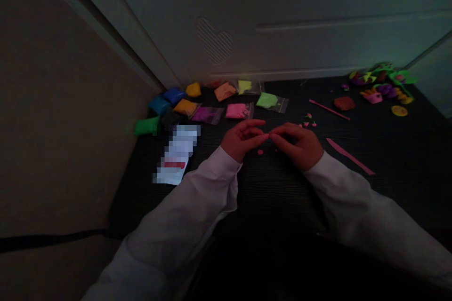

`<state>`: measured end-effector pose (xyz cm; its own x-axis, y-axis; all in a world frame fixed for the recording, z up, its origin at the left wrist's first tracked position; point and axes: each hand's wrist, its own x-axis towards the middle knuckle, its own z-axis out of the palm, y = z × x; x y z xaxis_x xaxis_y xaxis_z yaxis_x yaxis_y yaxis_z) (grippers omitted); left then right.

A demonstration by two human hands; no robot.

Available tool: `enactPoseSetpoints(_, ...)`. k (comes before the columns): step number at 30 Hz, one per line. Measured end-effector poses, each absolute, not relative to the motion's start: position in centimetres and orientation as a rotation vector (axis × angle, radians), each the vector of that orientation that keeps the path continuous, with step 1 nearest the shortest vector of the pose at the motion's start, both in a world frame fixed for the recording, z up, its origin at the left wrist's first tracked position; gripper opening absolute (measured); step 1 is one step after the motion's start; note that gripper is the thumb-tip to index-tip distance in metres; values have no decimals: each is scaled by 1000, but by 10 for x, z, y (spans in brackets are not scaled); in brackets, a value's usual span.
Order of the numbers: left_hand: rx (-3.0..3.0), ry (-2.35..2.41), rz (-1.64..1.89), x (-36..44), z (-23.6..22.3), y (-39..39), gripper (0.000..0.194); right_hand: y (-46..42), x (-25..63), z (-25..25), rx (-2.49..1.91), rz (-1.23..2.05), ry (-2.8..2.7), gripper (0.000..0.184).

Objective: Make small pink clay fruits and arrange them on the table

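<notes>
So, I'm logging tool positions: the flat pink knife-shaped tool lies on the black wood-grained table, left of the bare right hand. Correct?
Wrong side: in the head view, the flat pink knife-shaped tool lies on the black table to the right of the right hand.

Left hand (243, 141) and right hand (299, 146), fingertips (265, 137) nearly meeting! Both thumbs (254, 142) point inward, wrists (312, 162) well apart behind the fingers.

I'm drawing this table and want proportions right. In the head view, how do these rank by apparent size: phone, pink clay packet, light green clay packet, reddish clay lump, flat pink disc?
1. Phone
2. Pink clay packet and light green clay packet: too alike to rank
3. Reddish clay lump
4. Flat pink disc
</notes>
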<state>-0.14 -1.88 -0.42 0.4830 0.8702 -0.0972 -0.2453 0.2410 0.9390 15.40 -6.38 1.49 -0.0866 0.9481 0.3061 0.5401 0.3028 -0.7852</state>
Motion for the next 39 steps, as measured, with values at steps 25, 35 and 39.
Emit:
enactPoseSetpoints(25, 1067, 720, 906, -1, -8, -17, 38, -65, 154, 15, -1340, 660, -1735, 17)
enactPoseSetpoints(35, 1126, 707, 910, -2, -11, -18, 34, -65, 151, 15, -1356, 658, -1749, 16)
enactPoseSetpoints(39, 1152, 711, 933, -3, -12, -17, 36, -65, 151, 16, -1361, 674, -1755, 15)
